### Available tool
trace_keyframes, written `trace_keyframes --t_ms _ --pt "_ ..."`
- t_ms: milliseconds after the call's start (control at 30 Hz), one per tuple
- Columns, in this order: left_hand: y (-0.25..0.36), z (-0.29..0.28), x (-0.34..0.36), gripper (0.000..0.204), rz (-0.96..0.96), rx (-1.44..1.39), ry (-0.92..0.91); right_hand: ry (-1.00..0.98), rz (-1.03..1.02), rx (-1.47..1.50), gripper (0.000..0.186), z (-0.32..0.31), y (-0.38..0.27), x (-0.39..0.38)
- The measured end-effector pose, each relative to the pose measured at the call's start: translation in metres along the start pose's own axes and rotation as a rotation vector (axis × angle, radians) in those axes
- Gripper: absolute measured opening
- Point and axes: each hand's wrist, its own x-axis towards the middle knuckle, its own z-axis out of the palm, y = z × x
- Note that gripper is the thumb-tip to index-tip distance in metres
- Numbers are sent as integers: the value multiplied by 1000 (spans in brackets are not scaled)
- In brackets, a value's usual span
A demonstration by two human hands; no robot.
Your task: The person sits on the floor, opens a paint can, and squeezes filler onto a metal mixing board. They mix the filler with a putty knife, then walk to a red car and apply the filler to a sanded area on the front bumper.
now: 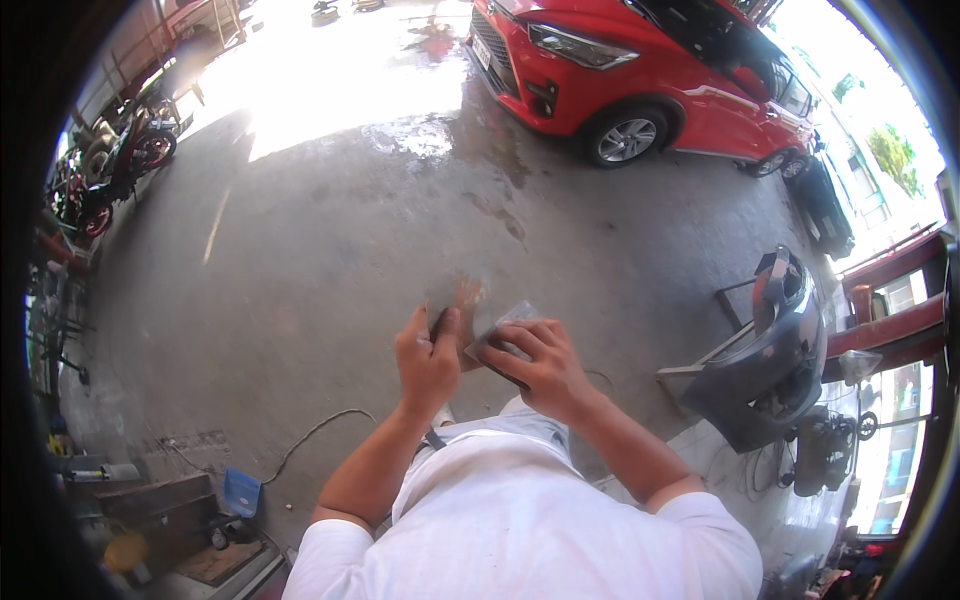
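Note:
Both my hands are raised in front of my waist, close to each other. My left hand (pixel 428 358) is closed on a thin, flat brownish piece (pixel 467 305), with the thumb along its edge. Its far end blends into the floor behind, so its full outline is hard to make out. Bent over a flat, greyish translucent piece (pixel 516 314) are the fingers of my right hand (pixel 543 362). A dark edge shows beneath those fingers. The two pieces lie side by side, and I cannot tell whether they touch.
A red car (pixel 600 75) stands ahead to the right on the concrete floor (pixel 300 250). At my right, a dark car bumper (pixel 750 385) rests on a stand. Motorcycles (pixel 125 170) line the far left. A cable (pixel 320 432) runs near a blue object (pixel 242 492) at lower left.

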Motion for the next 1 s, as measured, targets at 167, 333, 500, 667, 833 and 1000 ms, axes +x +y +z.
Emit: trace_keyframes --t_ms 167,333,500,667,833,1000 --pt "11 -25 60 25 61 -178 266 32 -124 91 62 -4 22 35" --pt "8 -2 63 28 -413 -814 121 149 -163 441 81 -1 38 63" --pt "8 5 52 27 -557 -760 58 -130 -50 85 72 -9 105 52" --pt "-4 30 44 24 -206 -321 174 -108 15 -70 69 -40 105 40" --pt "12 49 53 25 18 -11 199 -129 -53 -39 75 -33 70 19" --pt "17 59 49 23 54 41 186 7 -10 -78 74 -52 84 31"
